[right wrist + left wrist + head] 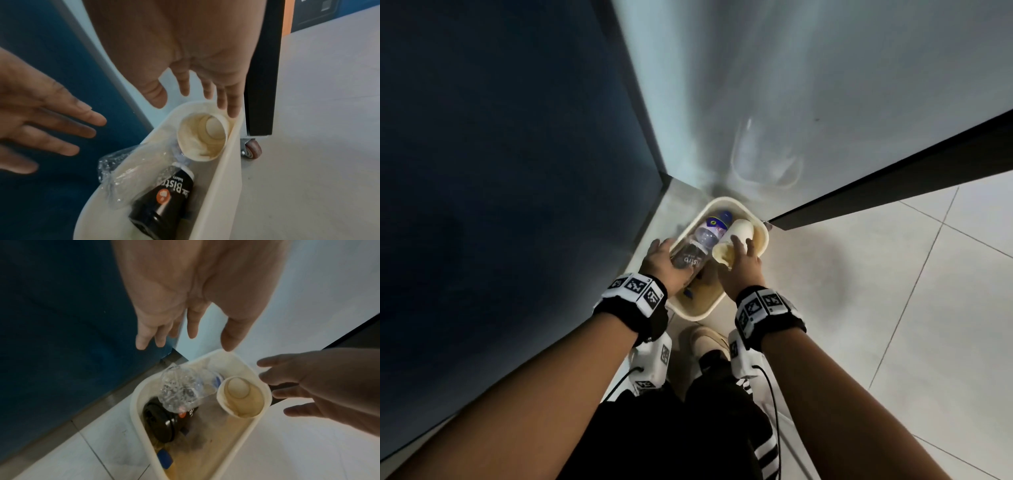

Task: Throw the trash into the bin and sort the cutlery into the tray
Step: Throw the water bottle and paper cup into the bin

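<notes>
In the cream plastic bin (141, 395) on the tiled floor lie 3 pieces of trash. A clear plastic bottle (180, 389) slants across the bin's middle with its crumpled base up toward the near rim and its blue-labelled neck toward the far end. Just right of it, a cream paper cup (243, 396) is tipped on its side against the right wall, its stained mouth facing the wrist cameras. Under the bottle lies a black paper cup (164, 196) with white lettering and an orange round mark, and a small blue cap (164, 458) sits at the near end of the bin.

The left hand (185, 293) hangs over the bottle with its fingers (192, 326) straight and spread, gripping nothing; in the wrist views there is a gap between them and the bottle. The right hand (191, 55) hangs over the cream cup the same way, fingers (233, 105) extended and loose, holding nothing; whether a fingertip touches the bin rim I cannot tell.

The bin stands in a corner, beside a dark blue panel (500, 154) on the left and a pale grey wall (808, 85) behind. To its right a black upright (265, 65) ends near a red caster wheel (254, 148) on the floor. No cutlery or tray is in view.
</notes>
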Demonstrator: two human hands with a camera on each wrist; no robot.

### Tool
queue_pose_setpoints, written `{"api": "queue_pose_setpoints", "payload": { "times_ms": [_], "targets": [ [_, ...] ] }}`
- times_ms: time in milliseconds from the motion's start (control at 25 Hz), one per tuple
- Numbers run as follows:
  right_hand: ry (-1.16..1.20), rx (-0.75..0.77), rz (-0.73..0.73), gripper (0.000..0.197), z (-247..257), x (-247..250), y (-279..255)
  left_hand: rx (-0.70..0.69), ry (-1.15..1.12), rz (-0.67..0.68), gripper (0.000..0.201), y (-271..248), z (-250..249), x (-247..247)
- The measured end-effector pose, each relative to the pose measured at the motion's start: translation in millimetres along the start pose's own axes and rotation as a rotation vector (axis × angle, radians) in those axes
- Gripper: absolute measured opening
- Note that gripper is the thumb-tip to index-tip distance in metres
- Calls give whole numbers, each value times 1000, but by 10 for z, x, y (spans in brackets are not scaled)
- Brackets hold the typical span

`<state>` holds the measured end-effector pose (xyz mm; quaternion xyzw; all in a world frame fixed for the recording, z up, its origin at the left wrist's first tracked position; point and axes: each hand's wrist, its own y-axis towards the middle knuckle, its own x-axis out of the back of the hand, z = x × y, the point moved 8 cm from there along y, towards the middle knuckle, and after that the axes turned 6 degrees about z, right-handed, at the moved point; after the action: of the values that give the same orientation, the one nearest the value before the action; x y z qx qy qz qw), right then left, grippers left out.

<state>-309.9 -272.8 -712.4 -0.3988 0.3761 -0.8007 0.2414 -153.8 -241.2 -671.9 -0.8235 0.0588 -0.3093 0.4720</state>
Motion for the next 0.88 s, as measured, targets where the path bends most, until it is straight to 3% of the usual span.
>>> {"api": "queue_pose_setpoints", "payload": {
  "times_ms": [80, 200, 360, 560, 720, 880],
  "targets": [
    [12, 27, -104, 58, 91, 232, -219, 2, -43, -45, 53, -210, -74, 174],
    [64, 123, -149, 45, 434, 579, -720, -46, -111, -82, 40, -789, -343, 439],
    [21, 294, -145, 32, 1196, 1091, -1634, -117, -286, -165, 32, -1847, -770, 968],
    [-39, 580, -128, 27, 2257, 1690, -3149, -249, -501, -336, 26, -3500, -1177, 1851],
    [87, 939, -113, 26, 3114, 1961, -4290, -328, -676, -535, 15, -4634, -1087, 2545],
    [25, 1153, 29, 20, 3948, 1842, -5153, -287, -724, -800, 14, -5676, -435, 3074]
  ]
}}
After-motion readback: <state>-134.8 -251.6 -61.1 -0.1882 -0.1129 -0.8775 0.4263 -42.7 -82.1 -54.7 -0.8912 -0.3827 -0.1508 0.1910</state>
